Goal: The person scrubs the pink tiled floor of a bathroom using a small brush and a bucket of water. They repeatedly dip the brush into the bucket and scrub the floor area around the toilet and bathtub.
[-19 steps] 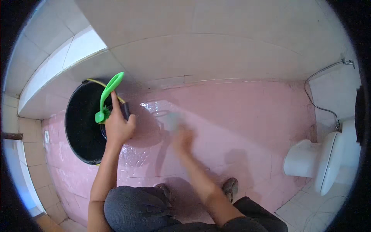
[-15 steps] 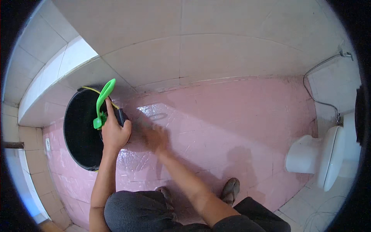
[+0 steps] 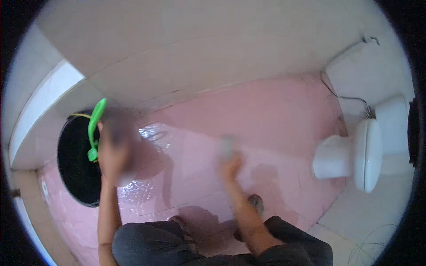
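At the left stands a black bucket (image 3: 73, 155) with a yellow wire handle (image 3: 81, 115). A green brush (image 3: 95, 117) slants against its right side, the upper end above the rim. My left hand (image 3: 114, 157) is at the bucket's right rim, one finger close to the brush. A dark smear shows at this hand; motion blur hides its fingers and anything in them. Farther right, over the pink floor, my right hand (image 3: 230, 168) is closed on a pale grey-green object (image 3: 227, 147), too blurred to name.
Wet, shiny patches lie on the pink tiled floor (image 3: 284, 115) beside the bucket. A white toilet (image 3: 333, 157) stands at the right, with a hose (image 3: 344, 96) on the wall behind. A tiled wall (image 3: 213, 53) runs along the far side. My shoe (image 3: 256, 202) is near the middle.
My right hand has swung right, away from the bucket, with a pale object now showing in it. My left hand stays by the bucket and is now blurred. The whole view has shifted.
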Demonstrator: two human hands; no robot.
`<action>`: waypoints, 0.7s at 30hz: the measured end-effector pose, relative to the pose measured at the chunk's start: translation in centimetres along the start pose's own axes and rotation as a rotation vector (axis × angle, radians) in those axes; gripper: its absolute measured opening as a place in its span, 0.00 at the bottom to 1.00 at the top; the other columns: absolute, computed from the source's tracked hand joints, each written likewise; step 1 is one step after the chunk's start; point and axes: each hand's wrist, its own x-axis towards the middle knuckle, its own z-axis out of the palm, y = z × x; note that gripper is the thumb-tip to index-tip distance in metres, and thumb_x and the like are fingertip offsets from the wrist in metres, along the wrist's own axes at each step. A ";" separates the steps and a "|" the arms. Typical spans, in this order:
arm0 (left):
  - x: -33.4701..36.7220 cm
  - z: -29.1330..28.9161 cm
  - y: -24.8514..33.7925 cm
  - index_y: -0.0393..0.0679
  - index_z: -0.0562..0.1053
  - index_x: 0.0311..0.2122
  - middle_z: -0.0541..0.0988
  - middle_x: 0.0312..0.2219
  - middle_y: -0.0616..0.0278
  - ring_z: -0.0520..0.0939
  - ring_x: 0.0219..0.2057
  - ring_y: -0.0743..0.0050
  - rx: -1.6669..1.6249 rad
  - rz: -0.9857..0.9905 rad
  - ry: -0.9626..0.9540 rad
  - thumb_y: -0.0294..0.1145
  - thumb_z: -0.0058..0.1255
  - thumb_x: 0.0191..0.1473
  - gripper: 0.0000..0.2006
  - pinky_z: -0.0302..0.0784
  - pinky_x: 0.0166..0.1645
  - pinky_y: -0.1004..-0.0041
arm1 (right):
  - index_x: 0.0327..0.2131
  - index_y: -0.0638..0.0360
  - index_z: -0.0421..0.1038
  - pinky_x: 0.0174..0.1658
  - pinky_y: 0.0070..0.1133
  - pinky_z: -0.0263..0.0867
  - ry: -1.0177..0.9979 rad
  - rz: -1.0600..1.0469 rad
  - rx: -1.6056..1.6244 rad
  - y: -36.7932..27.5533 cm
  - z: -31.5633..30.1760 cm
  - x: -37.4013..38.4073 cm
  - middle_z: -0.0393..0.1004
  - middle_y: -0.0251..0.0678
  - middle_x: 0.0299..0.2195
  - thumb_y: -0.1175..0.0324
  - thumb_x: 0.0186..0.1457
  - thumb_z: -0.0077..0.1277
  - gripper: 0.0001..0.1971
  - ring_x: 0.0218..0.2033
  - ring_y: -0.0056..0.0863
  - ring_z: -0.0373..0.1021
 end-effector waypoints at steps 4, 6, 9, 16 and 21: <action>-0.5 -0.6 -0.7 0.50 0.41 0.67 0.76 0.29 0.36 0.78 0.29 0.36 0.020 0.032 0.064 0.32 0.47 0.42 0.46 0.73 0.36 0.56 | 0.44 0.62 0.68 0.47 0.47 0.57 -0.698 -0.500 -0.012 -12.3 -1.6 -11.3 0.71 0.51 0.41 0.50 0.52 0.47 0.25 0.41 0.52 0.66; -1.2 -2.2 0.2 0.50 0.41 0.67 0.76 0.31 0.35 0.78 0.30 0.35 -0.007 0.020 -0.020 0.31 0.47 0.42 0.46 0.73 0.37 0.56 | 0.41 0.59 0.72 0.44 0.46 0.59 -0.738 -0.419 0.012 -12.4 -3.9 -9.5 0.73 0.49 0.41 0.52 0.52 0.47 0.21 0.43 0.48 0.67; -3.0 -3.1 0.5 0.49 0.40 0.67 0.74 0.40 0.32 0.78 0.34 0.32 0.001 0.125 -0.072 0.30 0.48 0.40 0.47 0.73 0.41 0.57 | 0.49 0.64 0.64 0.47 0.43 0.58 0.130 0.063 -0.056 0.8 -4.1 -0.6 0.68 0.51 0.38 0.51 0.48 0.55 0.31 0.44 0.50 0.64; -6.6 1.4 7.5 0.43 0.33 0.66 0.74 0.39 0.32 0.77 0.35 0.32 -0.082 0.552 -0.309 0.32 0.52 0.38 0.53 0.75 0.40 0.52 | 0.62 0.48 0.45 0.50 0.46 0.61 -0.104 0.219 -0.695 18.9 -31.5 15.9 0.68 0.54 0.46 0.41 0.50 0.49 0.42 0.45 0.53 0.69; -7.8 3.6 13.7 0.41 0.31 0.65 0.72 0.41 0.33 0.78 0.34 0.34 -0.036 0.668 -0.504 0.33 0.52 0.38 0.53 0.76 0.39 0.52 | 0.60 0.46 0.48 0.48 0.45 0.62 -0.267 0.046 -0.596 12.5 -40.4 11.6 0.67 0.56 0.46 0.48 0.47 0.55 0.40 0.43 0.52 0.70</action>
